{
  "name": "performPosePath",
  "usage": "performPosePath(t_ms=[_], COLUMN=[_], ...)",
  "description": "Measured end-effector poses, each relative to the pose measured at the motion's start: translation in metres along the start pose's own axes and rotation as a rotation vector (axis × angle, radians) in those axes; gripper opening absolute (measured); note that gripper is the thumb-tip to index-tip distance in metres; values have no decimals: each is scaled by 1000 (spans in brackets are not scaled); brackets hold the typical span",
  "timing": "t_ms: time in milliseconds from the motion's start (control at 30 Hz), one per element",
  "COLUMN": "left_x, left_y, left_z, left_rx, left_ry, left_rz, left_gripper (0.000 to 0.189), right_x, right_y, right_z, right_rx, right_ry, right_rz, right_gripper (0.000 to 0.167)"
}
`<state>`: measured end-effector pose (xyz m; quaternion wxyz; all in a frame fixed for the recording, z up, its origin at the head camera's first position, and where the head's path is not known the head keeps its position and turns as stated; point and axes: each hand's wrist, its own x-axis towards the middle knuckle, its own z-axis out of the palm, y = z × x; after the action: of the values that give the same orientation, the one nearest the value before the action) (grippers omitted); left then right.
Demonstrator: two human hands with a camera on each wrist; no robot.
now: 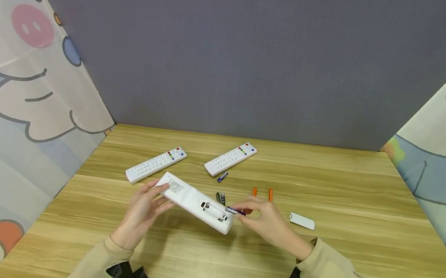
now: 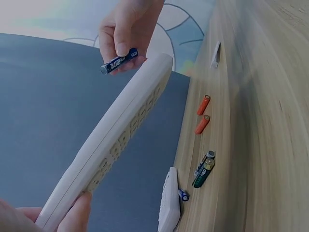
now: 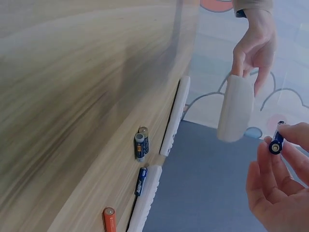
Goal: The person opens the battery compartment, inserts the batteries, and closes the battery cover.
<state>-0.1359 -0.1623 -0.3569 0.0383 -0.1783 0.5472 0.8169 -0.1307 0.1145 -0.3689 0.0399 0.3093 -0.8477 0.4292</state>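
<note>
Head view: left hand (image 1: 142,215) grips one end of a white remote (image 1: 189,197), its open battery compartment (image 1: 214,211) away from those fingers; right hand (image 1: 265,220) pinches a blue battery (image 1: 233,210); just beyond its fingers lie orange batteries (image 1: 270,195).

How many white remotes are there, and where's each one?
3. The held remote is above the table, back showing; in the head view, the left remote and right remote lie farther back on it, buttons up. No others show.

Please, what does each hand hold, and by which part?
The left hand holds a white remote by the end away from its battery slot; the right hand, a blue battery by its sides.
</note>
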Motion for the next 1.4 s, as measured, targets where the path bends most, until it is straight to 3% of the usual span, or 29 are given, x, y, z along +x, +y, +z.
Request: performPosePath(t_ms=[300,667,767,1000,1400], left_x=[0,-1,-1,-1,-2], left_y=[1,0,0,-2,-2], left_z=[5,11,13,15,18], left_rx=[-38,-29,-36,-46,-45], left_ry=[-37,-52,-48,-66,-71], left_rz=[-4,-4,-5,-8,-5], left_gripper=[28,34,31,25,27], right_x=[-1,0,1,6,9], right_y=[-5,-7,-6,-2,-2], right_z=[3,3,6,12,17], right_rx=[-2,26,14,-47,-157], right_ry=[62,119,165,246,262], right_rz=[-61,-70,-142,-438,-549], right_gripper=[17,11,11,20,17])
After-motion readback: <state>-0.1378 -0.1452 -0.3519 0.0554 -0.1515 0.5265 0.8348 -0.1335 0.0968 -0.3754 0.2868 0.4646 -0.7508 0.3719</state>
